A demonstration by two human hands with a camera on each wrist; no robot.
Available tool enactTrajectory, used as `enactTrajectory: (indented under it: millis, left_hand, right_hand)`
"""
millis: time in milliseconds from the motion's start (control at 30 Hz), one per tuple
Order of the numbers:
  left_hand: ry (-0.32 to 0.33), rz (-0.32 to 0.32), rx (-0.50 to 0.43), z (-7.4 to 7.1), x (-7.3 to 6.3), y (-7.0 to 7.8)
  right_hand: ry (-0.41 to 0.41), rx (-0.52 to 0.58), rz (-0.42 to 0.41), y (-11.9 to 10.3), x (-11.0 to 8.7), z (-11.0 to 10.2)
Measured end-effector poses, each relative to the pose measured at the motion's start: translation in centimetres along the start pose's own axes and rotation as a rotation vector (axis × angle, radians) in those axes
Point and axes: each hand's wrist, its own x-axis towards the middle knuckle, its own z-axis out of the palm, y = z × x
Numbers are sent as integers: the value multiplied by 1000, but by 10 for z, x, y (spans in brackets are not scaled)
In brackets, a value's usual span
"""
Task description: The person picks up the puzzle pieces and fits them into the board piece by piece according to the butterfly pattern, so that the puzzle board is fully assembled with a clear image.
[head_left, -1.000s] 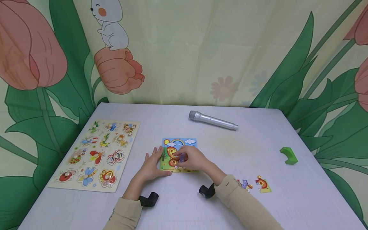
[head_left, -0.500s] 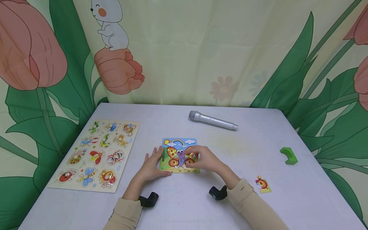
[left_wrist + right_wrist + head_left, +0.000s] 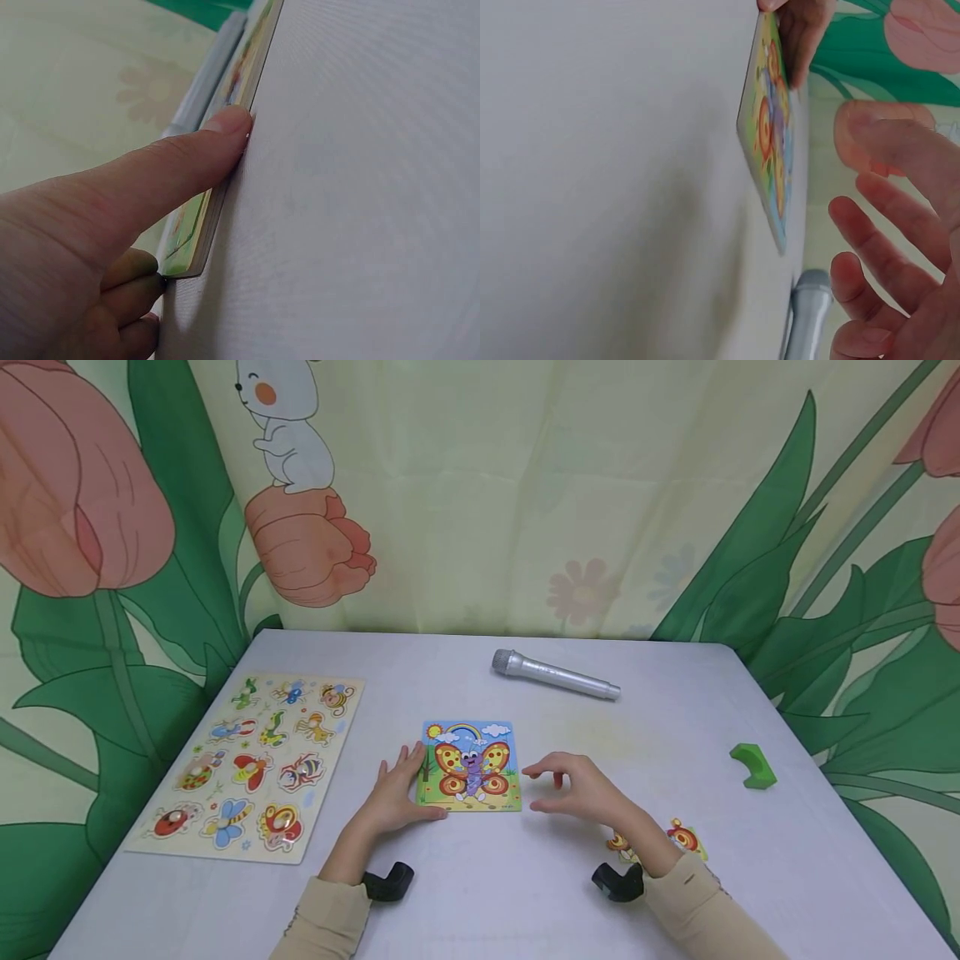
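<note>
A small square butterfly puzzle lies flat at the middle of the white table, its picture filled in. My left hand steadies it at the near left corner: the thumb touches the near edge, and the other fingers lie along the left side. Just right of the puzzle, my right hand is above the table, fingers loosely bent and apart, holding nothing. By the right forearm lie two loose puzzle pieces, one orange and yellow piece partly hidden by the arm and one red and orange piece.
To the left lies a large insect peg-style board. A silver toy microphone rests behind the puzzle. Far right is a green arch-shaped block. A flowered curtain hangs behind the table.
My right hand has let go of the purple piece, which now sits in the middle of the butterfly, and has drawn back to the right. The left hand has stayed in place.
</note>
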Motion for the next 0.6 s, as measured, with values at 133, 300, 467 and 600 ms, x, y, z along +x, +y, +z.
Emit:
enactTrajectory:
  millis: [133,300,467,600]
  left_hand:
    - [0,2,-5,0,0,0]
    - [2,-1,-1,0,1,0]
    - [1,-4,-1,-1,0,1]
    - [-4,-3,-2,-1,0,1]
  right_hand:
    - [4,-14,12,7,-14,-9]
    - [1,-45,30,13,-30,-21]
    - [0,-68,48,21,-47,-32]
    - [5,-84,82,29,-60,-40]
